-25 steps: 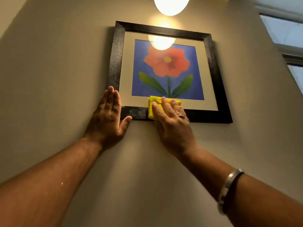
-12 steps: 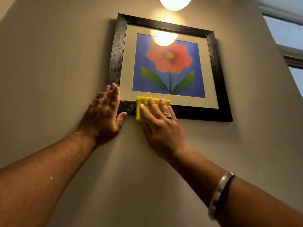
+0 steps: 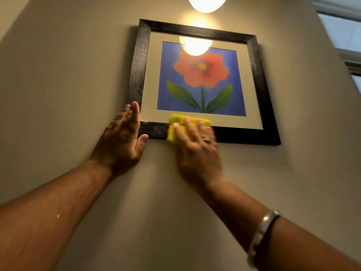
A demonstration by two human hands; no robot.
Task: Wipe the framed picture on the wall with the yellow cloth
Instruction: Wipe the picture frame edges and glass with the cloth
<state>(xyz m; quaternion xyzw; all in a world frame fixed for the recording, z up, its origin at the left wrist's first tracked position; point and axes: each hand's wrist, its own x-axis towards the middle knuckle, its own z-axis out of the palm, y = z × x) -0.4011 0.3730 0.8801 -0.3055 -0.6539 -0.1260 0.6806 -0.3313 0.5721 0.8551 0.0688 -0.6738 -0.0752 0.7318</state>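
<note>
The framed picture point(image 3: 195, 30) hangs on the beige wall; it has a black frame, a cream mat and a red flower on blue. My right hand point(image 3: 197, 151) presses the folded yellow cloth point(image 3: 172, 132) flat against the bottom bar of the frame, left of its middle, and the hand is motion-blurred. The fingers cover most of the cloth. My left hand point(image 3: 121, 141) lies flat on the wall at the frame's lower left corner, fingertips on the left bar and thumb under the bottom bar, holding nothing.
A lit round lamp point(image 3: 207, 2) hangs above the picture, and its glare point(image 3: 195, 45) shows in the glass. A window point(image 3: 343, 32) is at the upper right. A bracelet point(image 3: 261, 233) sits on the right wrist.
My right hand slid the cloth left along the bottom bar, then back a little to the right. My left hand stayed at the lower left corner.
</note>
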